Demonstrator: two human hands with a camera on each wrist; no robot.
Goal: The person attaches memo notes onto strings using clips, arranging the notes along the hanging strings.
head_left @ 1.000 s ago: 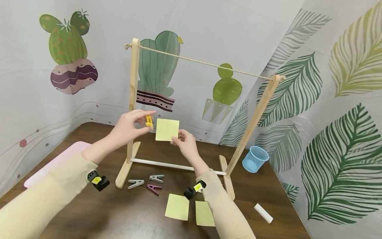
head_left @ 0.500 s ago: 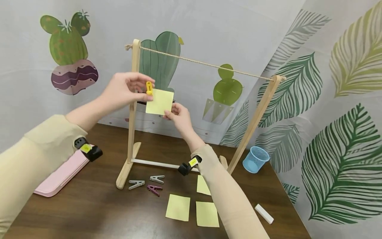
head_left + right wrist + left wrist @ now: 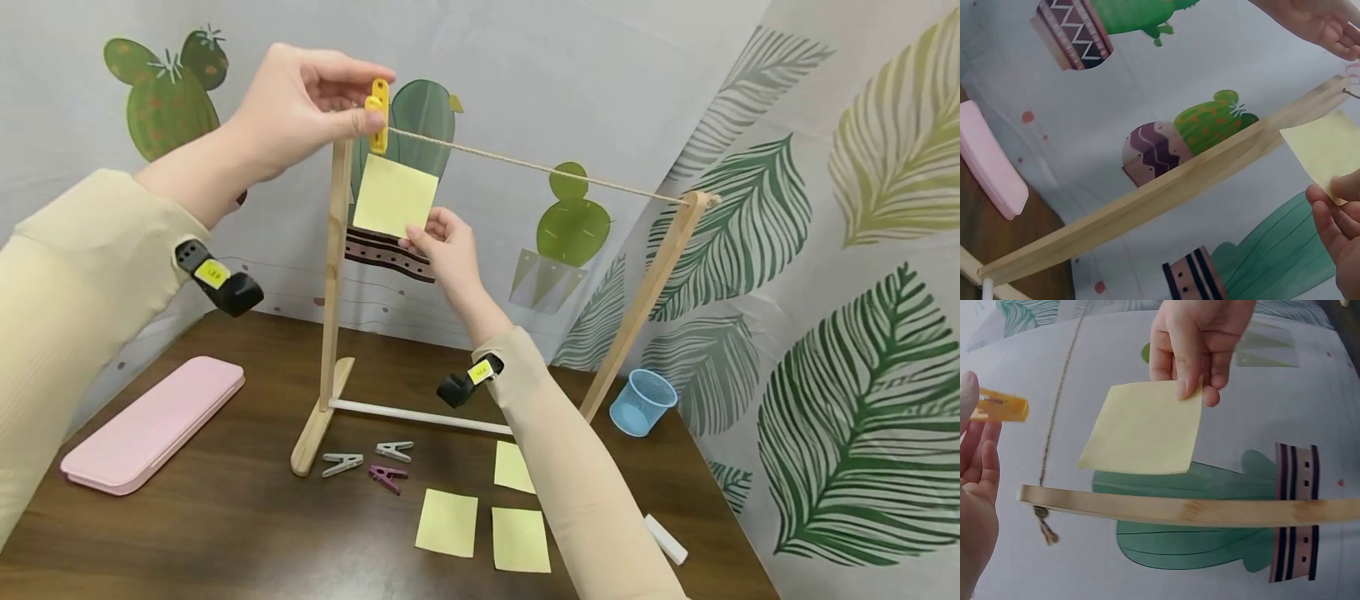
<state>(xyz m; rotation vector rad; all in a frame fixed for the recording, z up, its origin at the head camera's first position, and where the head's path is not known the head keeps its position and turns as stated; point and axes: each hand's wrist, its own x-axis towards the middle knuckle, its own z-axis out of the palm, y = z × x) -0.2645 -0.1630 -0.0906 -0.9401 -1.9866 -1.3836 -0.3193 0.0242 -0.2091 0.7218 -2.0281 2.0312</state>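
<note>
My left hand (image 3: pixel 303 104) pinches a yellow clothespin (image 3: pixel 380 117) between thumb and fingers, up at the left end of the rope (image 3: pixel 517 158). In the left wrist view the clothespin (image 3: pixel 1004 406) shows apart from the paper. My right hand (image 3: pixel 448 250) holds a yellow sticky note (image 3: pixel 396 197) by its lower right corner, just below the rope. In the right wrist view the sticky note (image 3: pixel 1329 147) stands in front of the rack's left wooden post (image 3: pixel 1166 178). The rope is knotted at the top of that post.
Two grey clothespins (image 3: pixel 342 463) and a purple clothespin (image 3: pixel 387 477) lie on the table (image 3: pixel 247 533). Several sticky notes (image 3: pixel 447 522) lie at the front. A pink case (image 3: pixel 153 425) lies left; a blue mesh cup (image 3: pixel 642 402) and a white bar (image 3: pixel 665 539) are at right.
Both hands have risen from low between the posts to the rope's left end. The left hand has brought the clothespin to rope height, and the sticky note has come up below it.
</note>
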